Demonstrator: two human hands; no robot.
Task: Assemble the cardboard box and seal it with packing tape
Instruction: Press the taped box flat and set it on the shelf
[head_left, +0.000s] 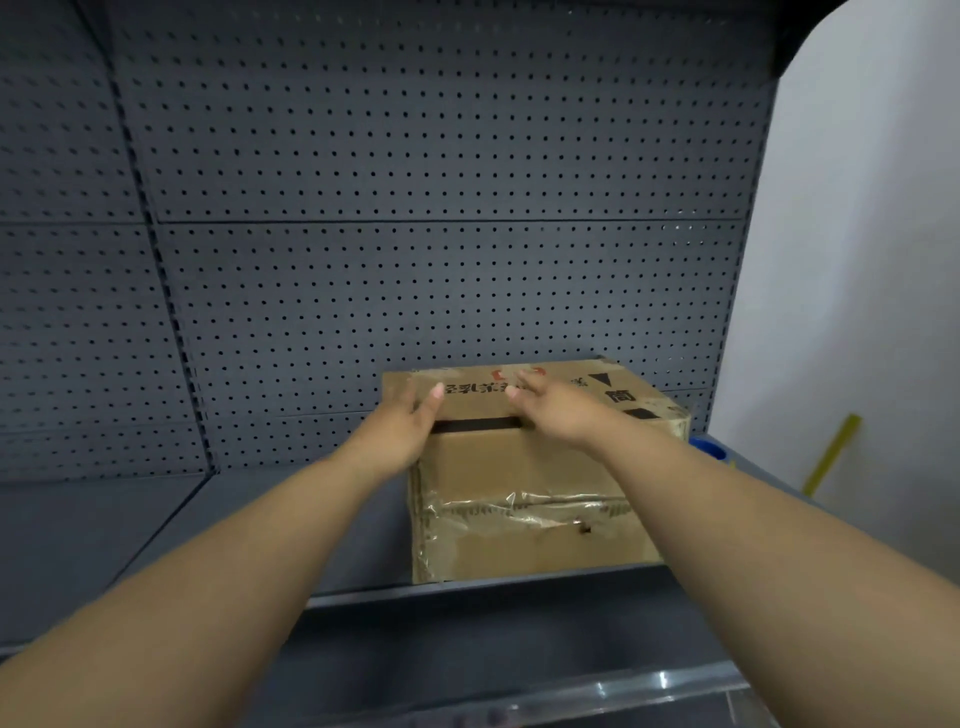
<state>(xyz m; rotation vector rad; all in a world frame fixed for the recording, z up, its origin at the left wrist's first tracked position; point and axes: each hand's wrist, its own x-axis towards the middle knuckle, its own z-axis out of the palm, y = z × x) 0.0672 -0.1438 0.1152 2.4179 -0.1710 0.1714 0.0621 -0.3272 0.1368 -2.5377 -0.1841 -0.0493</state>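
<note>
On the grey shelf (130, 525), in the head view, the cardboard box (524, 462) stood toward the right, close to the perforated back panel (415, 208). Black printed characters ran across its lid, upside down to the camera and partly covered by the hands, so they could not be read; a red mark showed behind the fingertips. Nearer the right edge sat a black triangle, one bold character and a black block. Wrinkled clear tape (524, 506) crossed the front face. A dark slit gaped between the lid and the front wall.

The right hand (561, 410) lay on the lid with straight fingers, holding nothing. The left hand (400, 431) rested on the lid's front left corner, thumb stretched out; its other fingers blurred into the cardboard, so flat or hooked could not be told.

A blue object (709, 449) peeked from behind the box, mostly hidden. A yellow stick (831, 452) leaned at the white wall (857, 260).
</note>
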